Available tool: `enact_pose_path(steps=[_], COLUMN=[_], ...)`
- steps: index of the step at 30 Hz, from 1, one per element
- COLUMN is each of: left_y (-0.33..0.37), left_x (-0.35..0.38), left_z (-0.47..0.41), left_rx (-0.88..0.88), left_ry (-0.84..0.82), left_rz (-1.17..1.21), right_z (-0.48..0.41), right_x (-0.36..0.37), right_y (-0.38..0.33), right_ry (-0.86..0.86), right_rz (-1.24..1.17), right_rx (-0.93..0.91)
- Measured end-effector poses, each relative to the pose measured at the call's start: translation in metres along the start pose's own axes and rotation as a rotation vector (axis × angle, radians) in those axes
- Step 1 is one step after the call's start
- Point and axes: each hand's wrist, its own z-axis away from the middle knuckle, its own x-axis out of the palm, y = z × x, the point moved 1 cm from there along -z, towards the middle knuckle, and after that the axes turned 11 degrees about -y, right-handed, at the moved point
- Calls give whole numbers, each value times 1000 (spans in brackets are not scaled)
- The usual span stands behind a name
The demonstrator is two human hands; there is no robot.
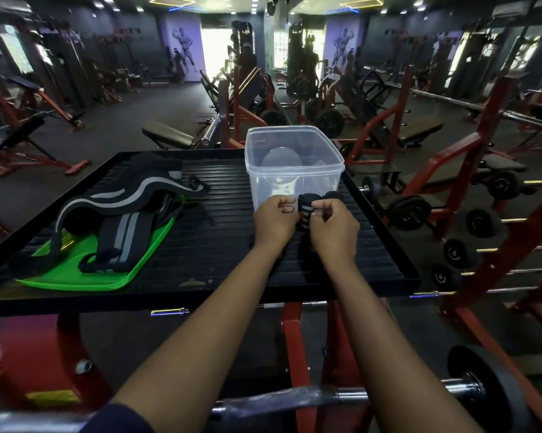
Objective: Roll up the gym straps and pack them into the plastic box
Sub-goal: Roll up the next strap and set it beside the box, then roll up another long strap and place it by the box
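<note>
Two bare forearms reach up from the bottom edge, over a barbell, to a black ribbed tabletop. Its left half carries a heap of loose straps, black with grey stripes. They lie unrolled, partly on a green lid that sits toward the near-left corner. A clear plastic box stands open-topped at the far edge, right of the middle, and no strap can be made out inside it.

Just in front of the box's near wall, the left hand and right hand meet. Both have their fingers curled, pinching one rolled strap between them. The bundle looks taller than wide in this view, with its stripes running across it. Its exact axis is hard to read behind the fingers. A dark piece of webbing shows beyond the right hand, and whether it belongs to the same strap cannot be told.

The box lies straight ahead of the hands, with its rim above them. Packing the roll likely means lifting it up and forward over the near rim. The left hand seems slightly nearer that wall.
</note>
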Motion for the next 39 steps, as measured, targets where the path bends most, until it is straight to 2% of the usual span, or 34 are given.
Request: enact_pose_path(steps=[6,12,15,20,26,29,31,33,35,39], left_y=[2,0,-4,-6,-13,-15,-18,-23,-33,-47], left_x=[-33,-94,-134,-190,-233,-253,-266,-279,-294,-318], left_z=[10,23,32,52,68,74,76,75,69,57], left_rx=[8,-5,-21,-33,-10,59,94,4,-111,-309], left_ry=[64,198,266,424,517,629,717,763,677,383], left_rz=[16,-14,-102,-380,-384,-429,-565,-685,-668,-468], right_z=[8,22,33,53,72,77,79,82,84,90], right_x=[24,74,103,147,189,203,210,216,222,229], right_y=[-23,-53,-70,-95,-118,-125,-128,-129,-129,-126], right_ry=[-127,-292,-362,-489,-595,-654,-691,-725,-767,-865], right_rz=[-25,-50,-58,-52,-51,-42,-32,-38,-23,9], right_rx=[-83,-144,-164,-209,-257,-261,-267,-261,-246,-229])
